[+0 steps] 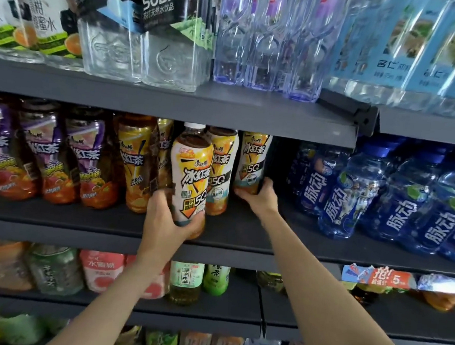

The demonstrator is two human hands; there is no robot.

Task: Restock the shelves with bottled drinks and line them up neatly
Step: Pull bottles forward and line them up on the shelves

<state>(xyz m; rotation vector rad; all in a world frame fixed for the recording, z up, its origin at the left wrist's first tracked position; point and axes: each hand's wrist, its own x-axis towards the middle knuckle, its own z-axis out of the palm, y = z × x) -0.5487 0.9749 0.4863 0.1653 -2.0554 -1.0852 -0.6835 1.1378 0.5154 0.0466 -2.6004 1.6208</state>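
Middle shelf (106,221) of a drinks rack, seen from the head camera. The left hand (166,216) grips the lower body of an iced-tea bottle (190,177), fingers (161,198) curled round its left side and the thumb side hidden behind the label; the bottle stands upright, long axis vertical, its base at or just above the shelf's front edge (contact cannot be told). The right hand (260,196) reaches deeper, its fingers wrapped about the base of a second iced-tea bottle (252,163), also upright, at the right end of the row. Between the two sets of fingers stands a third bottle (219,171) of the same tea. The gripped front bottle lies forward of that row, so the likely coming move is a push straight back, away from the left fingers. The left hand is nearer this bottle. Blue sports drinks (339,198) stand beyond the right fingers.
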